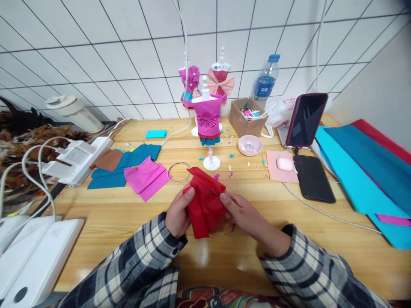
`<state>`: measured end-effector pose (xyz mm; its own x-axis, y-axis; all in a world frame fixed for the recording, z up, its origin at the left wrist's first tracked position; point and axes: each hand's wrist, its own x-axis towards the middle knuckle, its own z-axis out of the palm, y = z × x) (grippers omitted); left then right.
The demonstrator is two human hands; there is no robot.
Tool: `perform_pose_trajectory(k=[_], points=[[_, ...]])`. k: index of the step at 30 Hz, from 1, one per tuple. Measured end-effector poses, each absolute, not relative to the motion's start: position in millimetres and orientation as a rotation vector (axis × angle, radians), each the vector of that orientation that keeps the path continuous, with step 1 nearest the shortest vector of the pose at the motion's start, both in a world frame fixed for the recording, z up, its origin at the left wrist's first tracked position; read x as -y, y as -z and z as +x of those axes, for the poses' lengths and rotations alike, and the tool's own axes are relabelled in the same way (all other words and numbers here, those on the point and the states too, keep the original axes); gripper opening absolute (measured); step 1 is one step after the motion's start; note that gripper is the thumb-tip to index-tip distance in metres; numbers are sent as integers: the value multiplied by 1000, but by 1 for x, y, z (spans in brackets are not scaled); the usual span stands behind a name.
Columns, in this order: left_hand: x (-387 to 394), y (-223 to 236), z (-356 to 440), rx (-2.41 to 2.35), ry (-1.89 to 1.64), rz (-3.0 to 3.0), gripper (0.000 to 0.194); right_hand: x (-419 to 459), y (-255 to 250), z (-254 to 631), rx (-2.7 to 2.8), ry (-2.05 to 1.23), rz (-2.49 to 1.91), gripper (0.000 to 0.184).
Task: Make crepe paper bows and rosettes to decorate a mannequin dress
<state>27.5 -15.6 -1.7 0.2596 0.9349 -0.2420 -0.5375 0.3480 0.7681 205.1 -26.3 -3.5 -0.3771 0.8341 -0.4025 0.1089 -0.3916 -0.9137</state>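
Note:
A folded piece of red paper [205,201] is held just above the wooden table [128,214] in front of me. My left hand [178,216] grips its left edge, thumb on top. My right hand [244,211] pinches its right side, and a thin needle-like pin [214,192] shows at the fingertips. Just behind lie a metal ring [179,172] and a folded pink paper [146,177]. Further back stands a small mannequin in a pink paper dress [207,119].
Teal and brown papers [128,160] lie at the left by a white power strip [77,158]. Two more dressed mannequins [205,81], a cardboard box [248,116], a pink bowl [250,145], a water bottle [266,81], a propped phone [306,119], a black phone [313,177] and stacked teal paper [362,167] stand around.

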Motion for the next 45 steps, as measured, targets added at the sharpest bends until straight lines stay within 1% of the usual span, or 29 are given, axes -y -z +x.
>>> perform_pose_trajectory(k=[1,2,4,10,14,16,28,40,45], points=[[13,2,23,-762,-1036,611,39,25,3,207,1310,-1838,-1305,51],[10,1,18,-776,-965,623,37,24,2,210,1329,-1852,-1287,50],[4,0,8,-816,-847,701,28,23,1,214,1388,-1862,-1252,50],[-4,-8,-9,-818,-800,957,39,20,-1,219,1613,-1728,-1253,48],[-4,-10,-7,-997,-735,1130,31,20,0,219,1702,-1679,-1253,48],[-3,-10,-4,-995,-711,1153,30,21,1,219,1715,-1660,-1280,50],[-1,1,-2,-935,-708,1166,38,17,-2,222,1817,-1611,-1316,50],[1,-4,2,-903,-679,1149,36,15,0,222,1852,-1585,-1314,52],[0,-3,2,-911,-676,1151,40,13,-2,222,1865,-1589,-1305,52]])
